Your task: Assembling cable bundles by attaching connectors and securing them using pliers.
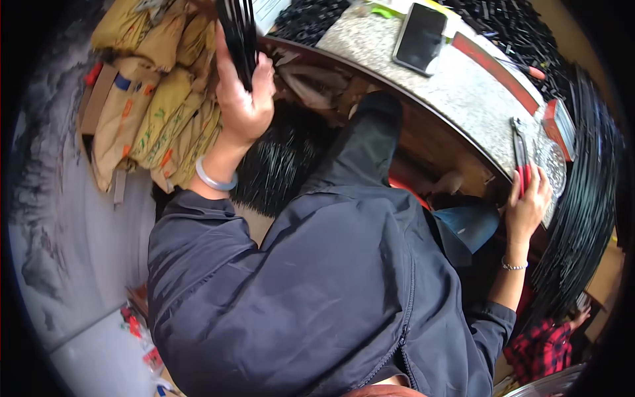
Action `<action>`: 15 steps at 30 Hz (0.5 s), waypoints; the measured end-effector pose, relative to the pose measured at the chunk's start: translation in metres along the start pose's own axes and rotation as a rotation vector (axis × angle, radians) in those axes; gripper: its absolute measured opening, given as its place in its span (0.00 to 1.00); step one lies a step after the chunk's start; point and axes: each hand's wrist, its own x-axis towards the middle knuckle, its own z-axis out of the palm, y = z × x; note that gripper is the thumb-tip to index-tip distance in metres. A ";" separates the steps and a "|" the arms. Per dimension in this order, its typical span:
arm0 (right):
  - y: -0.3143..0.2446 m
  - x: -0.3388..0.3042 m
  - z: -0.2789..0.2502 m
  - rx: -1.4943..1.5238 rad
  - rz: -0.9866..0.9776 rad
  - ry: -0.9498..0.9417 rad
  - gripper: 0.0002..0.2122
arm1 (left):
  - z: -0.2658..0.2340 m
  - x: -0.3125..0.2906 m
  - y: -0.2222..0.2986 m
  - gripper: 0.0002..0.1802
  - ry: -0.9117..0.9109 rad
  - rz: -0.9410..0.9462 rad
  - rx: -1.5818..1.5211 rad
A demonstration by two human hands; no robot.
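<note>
My left hand (242, 96) is raised at the upper left, closed around a bundle of thin black strips (238, 32) that stick up out of the fist. A pale bangle sits on that wrist. My right hand (529, 202) rests at the near edge of a speckled stone table (463, 89) and grips the red handles of a pair of metal cutters (520, 153), whose jaws lie on the tabletop pointing away from me. My dark jacket fills the middle of the view.
A dark phone (420, 36) and a long red bar (496, 69) lie on the table. Tan sacks (152, 92) are stacked at the left. A heap of black strips (278, 159) lies below the table. Black coiled strips (589, 198) stand at the right; a person in red plaid (546, 344) is at the lower right.
</note>
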 end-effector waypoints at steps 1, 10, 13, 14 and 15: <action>-0.001 0.003 0.002 0.004 -0.025 0.026 0.17 | -0.022 -0.026 -0.025 0.32 -0.037 -0.093 0.168; -0.012 0.014 -0.018 0.043 0.077 0.011 0.14 | -0.071 -0.308 -0.103 0.36 -0.411 -0.661 0.524; -0.008 0.013 -0.015 0.112 0.147 -0.022 0.12 | -0.076 -0.287 -0.140 0.42 -0.536 -0.745 0.670; -0.007 0.014 -0.016 0.073 0.116 0.018 0.12 | -0.085 -0.288 -0.157 0.49 -0.583 -0.684 0.713; -0.002 0.015 -0.019 0.034 0.077 0.053 0.12 | -0.084 -0.278 -0.160 0.56 -0.637 -0.871 0.816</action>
